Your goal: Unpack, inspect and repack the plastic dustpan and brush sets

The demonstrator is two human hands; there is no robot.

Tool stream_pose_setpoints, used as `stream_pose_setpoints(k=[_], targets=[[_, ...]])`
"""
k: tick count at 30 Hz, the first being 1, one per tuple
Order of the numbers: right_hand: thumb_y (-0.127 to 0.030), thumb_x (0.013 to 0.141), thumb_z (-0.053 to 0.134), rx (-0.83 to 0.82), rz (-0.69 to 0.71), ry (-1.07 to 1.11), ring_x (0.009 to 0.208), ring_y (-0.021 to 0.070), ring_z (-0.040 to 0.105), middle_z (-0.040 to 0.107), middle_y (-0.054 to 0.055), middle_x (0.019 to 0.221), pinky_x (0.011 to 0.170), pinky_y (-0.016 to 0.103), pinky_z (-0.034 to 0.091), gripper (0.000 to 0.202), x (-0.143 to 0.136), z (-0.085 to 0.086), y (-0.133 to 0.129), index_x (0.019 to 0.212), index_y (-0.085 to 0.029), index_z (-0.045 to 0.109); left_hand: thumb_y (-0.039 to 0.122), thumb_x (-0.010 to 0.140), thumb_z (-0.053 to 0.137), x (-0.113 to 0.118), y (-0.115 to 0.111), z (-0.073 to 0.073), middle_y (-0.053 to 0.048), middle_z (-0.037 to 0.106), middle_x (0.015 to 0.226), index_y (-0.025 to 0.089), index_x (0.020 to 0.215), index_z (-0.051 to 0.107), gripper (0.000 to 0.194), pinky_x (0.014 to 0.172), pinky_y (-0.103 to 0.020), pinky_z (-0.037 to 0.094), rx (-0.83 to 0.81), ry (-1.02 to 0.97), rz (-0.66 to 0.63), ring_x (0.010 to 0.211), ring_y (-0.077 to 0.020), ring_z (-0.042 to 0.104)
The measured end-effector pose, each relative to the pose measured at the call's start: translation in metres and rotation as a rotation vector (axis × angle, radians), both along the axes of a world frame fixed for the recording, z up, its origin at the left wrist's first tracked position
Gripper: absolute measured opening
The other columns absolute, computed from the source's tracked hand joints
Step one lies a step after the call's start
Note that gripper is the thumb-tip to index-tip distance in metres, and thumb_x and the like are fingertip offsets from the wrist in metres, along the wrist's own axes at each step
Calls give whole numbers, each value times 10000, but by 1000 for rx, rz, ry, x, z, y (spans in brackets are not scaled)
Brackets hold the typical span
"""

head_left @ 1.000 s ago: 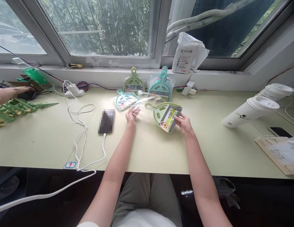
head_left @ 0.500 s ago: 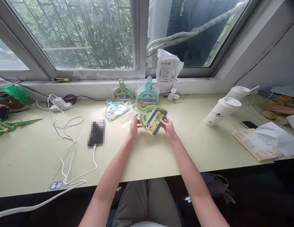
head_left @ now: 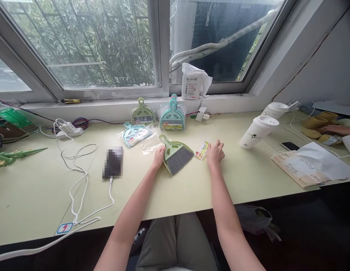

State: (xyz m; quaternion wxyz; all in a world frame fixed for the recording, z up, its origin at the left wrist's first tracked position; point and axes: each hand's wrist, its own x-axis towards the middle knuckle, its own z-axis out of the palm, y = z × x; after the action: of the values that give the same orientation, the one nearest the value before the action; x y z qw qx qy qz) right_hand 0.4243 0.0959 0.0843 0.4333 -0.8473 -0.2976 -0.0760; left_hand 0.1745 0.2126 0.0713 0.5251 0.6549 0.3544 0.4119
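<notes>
A green dustpan (head_left: 168,149) with a small grey-bristled brush (head_left: 179,160) nested in it is tilted over the table in front of me. My left hand (head_left: 158,157) grips its left edge, fingers partly hidden behind it. To the right, my right hand (head_left: 215,152) pinches the end of a yellow, printed label card (head_left: 201,151), low over the tabletop. A clear plastic wrapper (head_left: 151,148) lies just behind my left hand. Farther back rests a blue wrapped dustpan set (head_left: 132,132). Against the wall stand a green wrapped set (head_left: 142,113) and a stack of turquoise wrapped sets (head_left: 172,116).
A phone-like, pixelated object (head_left: 112,162) with a white cable lies left on the table (head_left: 141,195). At the right stand two white cups (head_left: 256,132), near a paper packet (head_left: 293,171) and a dark phone (head_left: 290,146). Another person's hand (head_left: 337,130) shows at the far right.
The label card has come off the dustpan set and moved right with my right hand, uncovering the grey bristles. The dustpan in my left hand is now slightly lower.
</notes>
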Motion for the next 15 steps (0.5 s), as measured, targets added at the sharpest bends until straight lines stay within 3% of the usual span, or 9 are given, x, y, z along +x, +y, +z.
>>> stream_pose_setpoints(k=[1,2,5,7,11,15], targets=[[-368,889,420,2,-46,-120,963,269,608,569,224,1137,679,365,505,409,-10,2,2,1184,-111,543,479,824,461,1,-1,0,-27,593,745,178,698,541,337,794,-293,410,-8,1,2,785,-175,523],[-351,901,398,5,-5,-224,1014,271,576,544,215,1168,690,361,497,400,-23,4,5,1198,-116,531,481,820,469,2,-2,0,-27,593,732,176,690,544,340,789,-294,411,-18,-1,2,784,-178,527],[-323,933,347,-55,426,-420,922,212,552,590,120,1009,693,309,473,318,-71,5,18,1037,-171,606,505,820,468,4,-7,0,-29,606,742,167,722,575,368,773,-293,417,-30,0,-35,787,-183,534],[-373,920,407,-110,578,-460,887,205,531,596,88,933,717,305,459,273,-98,1,26,922,-202,621,522,820,459,4,-10,3,-33,618,773,159,755,592,392,772,-291,418,-1,10,-63,790,-183,531],[-338,940,357,-133,595,-403,870,197,522,596,69,859,739,296,422,302,-121,-3,32,794,-204,586,528,833,434,2,-14,13,-46,641,828,138,816,609,428,781,-295,423,3,23,-169,802,-186,543],[-356,937,324,72,590,-188,764,185,519,561,38,749,663,281,397,358,-110,3,30,692,-211,541,525,857,388,3,-12,19,-59,664,937,145,917,629,454,826,-308,423,61,79,-258,885,-207,562]])
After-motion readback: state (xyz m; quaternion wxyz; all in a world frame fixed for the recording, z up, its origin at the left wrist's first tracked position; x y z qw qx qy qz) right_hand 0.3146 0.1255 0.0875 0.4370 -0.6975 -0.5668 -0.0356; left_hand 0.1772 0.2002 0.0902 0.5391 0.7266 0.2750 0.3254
